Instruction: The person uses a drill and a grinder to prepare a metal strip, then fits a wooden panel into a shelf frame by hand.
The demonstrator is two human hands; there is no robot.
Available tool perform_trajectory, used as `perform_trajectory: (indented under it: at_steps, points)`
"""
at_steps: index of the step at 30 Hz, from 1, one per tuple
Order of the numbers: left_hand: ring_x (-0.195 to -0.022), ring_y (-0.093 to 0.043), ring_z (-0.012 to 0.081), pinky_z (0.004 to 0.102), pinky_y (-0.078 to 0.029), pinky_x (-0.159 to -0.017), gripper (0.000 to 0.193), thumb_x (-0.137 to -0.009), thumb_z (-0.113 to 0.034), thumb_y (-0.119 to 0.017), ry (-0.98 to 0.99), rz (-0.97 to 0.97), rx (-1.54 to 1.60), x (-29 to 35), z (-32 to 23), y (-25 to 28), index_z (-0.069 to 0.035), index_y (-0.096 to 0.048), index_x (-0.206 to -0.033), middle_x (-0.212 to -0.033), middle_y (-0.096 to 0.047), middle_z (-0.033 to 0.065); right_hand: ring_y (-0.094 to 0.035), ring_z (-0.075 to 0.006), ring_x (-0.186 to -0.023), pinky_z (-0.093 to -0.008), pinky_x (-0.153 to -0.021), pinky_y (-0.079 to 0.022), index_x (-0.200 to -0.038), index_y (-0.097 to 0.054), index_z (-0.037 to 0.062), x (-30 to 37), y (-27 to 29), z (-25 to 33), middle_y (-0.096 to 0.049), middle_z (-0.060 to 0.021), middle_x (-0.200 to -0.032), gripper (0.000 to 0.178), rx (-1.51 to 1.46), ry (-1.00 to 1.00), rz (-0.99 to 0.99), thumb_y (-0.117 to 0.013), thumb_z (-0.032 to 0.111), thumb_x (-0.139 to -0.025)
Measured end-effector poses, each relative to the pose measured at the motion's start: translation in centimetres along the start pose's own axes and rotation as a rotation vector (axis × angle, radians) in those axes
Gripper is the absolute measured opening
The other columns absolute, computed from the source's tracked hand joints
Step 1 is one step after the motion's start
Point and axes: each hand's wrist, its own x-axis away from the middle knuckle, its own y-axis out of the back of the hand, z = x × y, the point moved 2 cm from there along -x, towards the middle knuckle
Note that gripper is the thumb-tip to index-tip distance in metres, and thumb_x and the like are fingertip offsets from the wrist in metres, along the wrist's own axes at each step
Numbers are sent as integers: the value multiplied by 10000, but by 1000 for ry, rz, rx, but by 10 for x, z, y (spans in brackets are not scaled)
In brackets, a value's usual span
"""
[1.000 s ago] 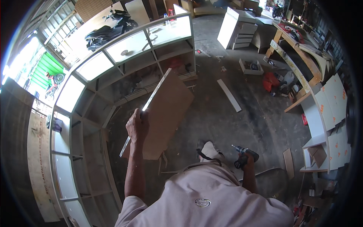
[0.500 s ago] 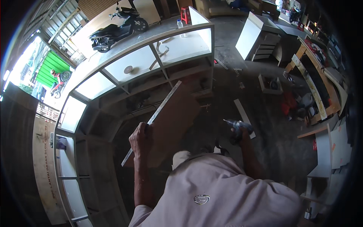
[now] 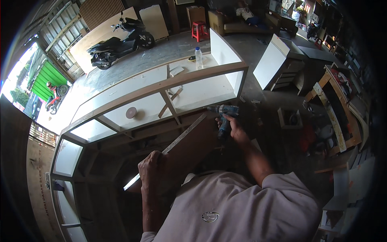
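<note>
A flat board (image 3: pixel 189 147) with a pale edge stands tilted in front of me. My left hand (image 3: pixel 150 164) is closed over its upper edge near the left end. In my right hand (image 3: pixel 233 128) is a blue-and-black cordless drill (image 3: pixel 226 109), gripped by its handle. The drill's nose points left, just beyond the board's far end and close to the cabinet frame (image 3: pixel 189 76). Most of the board's lower part is in shadow, and I cannot tell what it rests on.
The long white cabinet frame curves around the front and left, with a round disc (image 3: pixel 131 112) and a plastic bottle (image 3: pixel 198 58) on it. A white drawer cabinet (image 3: pixel 278 64) stands at the far right. Nearer lies an open box (image 3: pixel 290 118). Behind are a motorbike (image 3: pixel 121 42) and a red stool (image 3: pixel 198 30).
My right hand has lifted the drill forward and left, from low beside me to near the board's far end. My left hand still grips the board. My view has tipped upward.
</note>
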Motion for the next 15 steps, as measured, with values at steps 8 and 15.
perform_trajectory:
  at_steps: [8, 15]
  points:
    - [-740, -684, 320, 431, -520, -655, 190, -870, -249, -733, -36, 143, -1, -121, 29, -39, -90, -632, -846, -804, -680, 92, -668, -225, -692, -391, -669, -575, -1128, -564, 58, -191, -25, 22, -700, -112, -874, 337, -76, -202, -52, -702, 290, -927]
    - [-727, -676, 334, 431, -519, -638, 113, -864, -185, -707, -41, 155, -101, -184, 9, -79, -96, -640, -846, -788, -672, 94, -641, -220, -673, -413, -633, -559, -932, -574, 102, -321, 5, 26, -652, -86, -831, 221, -7, -124, -23, -628, 314, -967]
